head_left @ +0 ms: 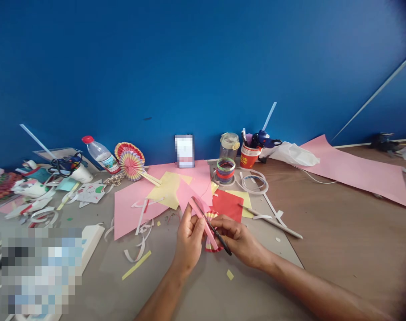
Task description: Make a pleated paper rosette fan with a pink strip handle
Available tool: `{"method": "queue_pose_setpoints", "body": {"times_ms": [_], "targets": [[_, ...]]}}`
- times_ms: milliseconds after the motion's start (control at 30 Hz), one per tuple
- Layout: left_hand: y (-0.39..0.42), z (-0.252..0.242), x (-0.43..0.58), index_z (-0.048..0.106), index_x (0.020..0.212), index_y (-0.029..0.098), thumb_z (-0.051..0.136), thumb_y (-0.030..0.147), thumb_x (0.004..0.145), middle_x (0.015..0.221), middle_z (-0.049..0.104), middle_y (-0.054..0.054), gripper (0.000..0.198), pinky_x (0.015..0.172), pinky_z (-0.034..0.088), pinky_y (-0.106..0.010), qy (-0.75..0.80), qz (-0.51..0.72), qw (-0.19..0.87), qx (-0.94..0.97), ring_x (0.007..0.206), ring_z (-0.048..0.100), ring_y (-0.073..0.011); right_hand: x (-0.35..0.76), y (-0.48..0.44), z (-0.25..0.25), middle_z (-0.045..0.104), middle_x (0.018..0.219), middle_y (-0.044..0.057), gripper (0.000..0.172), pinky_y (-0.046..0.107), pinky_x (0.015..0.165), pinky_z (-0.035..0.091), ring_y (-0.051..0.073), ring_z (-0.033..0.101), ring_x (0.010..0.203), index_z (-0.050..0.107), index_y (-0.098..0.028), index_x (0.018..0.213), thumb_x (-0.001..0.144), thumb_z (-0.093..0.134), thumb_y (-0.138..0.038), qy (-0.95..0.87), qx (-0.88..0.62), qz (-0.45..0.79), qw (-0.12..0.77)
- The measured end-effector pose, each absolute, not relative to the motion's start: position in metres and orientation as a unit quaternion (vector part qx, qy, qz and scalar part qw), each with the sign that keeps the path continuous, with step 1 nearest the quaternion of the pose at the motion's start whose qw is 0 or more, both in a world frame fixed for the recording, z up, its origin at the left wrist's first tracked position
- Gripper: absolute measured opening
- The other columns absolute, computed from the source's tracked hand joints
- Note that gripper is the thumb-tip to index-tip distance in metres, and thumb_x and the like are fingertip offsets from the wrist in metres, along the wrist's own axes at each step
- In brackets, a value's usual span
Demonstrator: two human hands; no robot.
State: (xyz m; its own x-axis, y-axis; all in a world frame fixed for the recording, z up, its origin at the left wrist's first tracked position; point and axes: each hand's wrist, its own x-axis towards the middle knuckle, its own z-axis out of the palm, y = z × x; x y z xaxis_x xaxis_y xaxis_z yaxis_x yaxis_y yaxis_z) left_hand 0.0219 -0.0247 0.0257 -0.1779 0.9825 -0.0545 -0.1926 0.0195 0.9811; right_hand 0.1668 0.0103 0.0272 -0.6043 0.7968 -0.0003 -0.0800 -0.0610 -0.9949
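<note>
My left hand (188, 240) pinches a pink paper strip (203, 223) that rises from its fingers toward the upper left. My right hand (240, 240) grips black scissors (212, 226), their blades lying along the strip. Beneath both hands lies a small pleated red and yellow paper fan (211, 246), mostly hidden. A red paper sheet (227, 205) and a large pink sheet (136, 209) lie just behind the hands on the grey mat (196, 285).
Paper scraps and white strips litter the left side. A rainbow paper fan (131, 161), water bottle (100, 154), red cup of pens (249, 155), clear jar (228, 146) and tape rolls (225, 170) stand by the blue wall. Another pink sheet (356, 171) lies at right.
</note>
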Motion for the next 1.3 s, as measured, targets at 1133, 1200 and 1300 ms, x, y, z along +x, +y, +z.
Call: {"method": "queue_pose_setpoints", "body": {"times_ms": [1133,1200,1300], "targets": [[-0.007,0.029,-0.009,0.059,0.081,0.017,0.07,0.032,0.073,0.075,0.059,0.001,0.02,0.062,0.044,-0.022,0.491,0.599,0.532,0.343,0.067,0.054,-0.0101,0.234,0.072,0.046,0.062,0.105,0.018,0.024,0.039,0.079,0.041,0.032,0.057,0.099,0.068,-0.012,0.095,0.085,0.047,-0.016,-0.85,-0.526,0.034,0.001],[-0.009,0.03,-0.005,0.06,0.083,0.017,0.07,0.034,0.073,0.072,0.059,0.001,0.022,0.058,0.044,-0.021,0.504,0.566,0.54,0.365,0.066,0.053,-0.0109,0.225,0.066,0.054,0.066,0.097,0.012,0.028,0.034,0.075,0.042,0.025,0.06,0.09,0.068,-0.015,0.101,0.087,0.044,-0.017,-0.838,-0.508,0.172,0.099],[-0.01,0.032,0.003,0.061,0.089,0.016,0.073,0.036,0.07,0.071,0.061,-0.001,0.03,0.062,0.046,-0.024,0.506,0.533,0.565,0.374,0.065,0.056,-0.0125,0.201,0.053,0.058,0.068,0.089,0.004,0.027,0.028,0.067,0.044,0.018,0.06,0.076,0.069,-0.02,0.099,0.088,0.047,-0.031,-0.754,-0.454,0.421,0.221]]}}
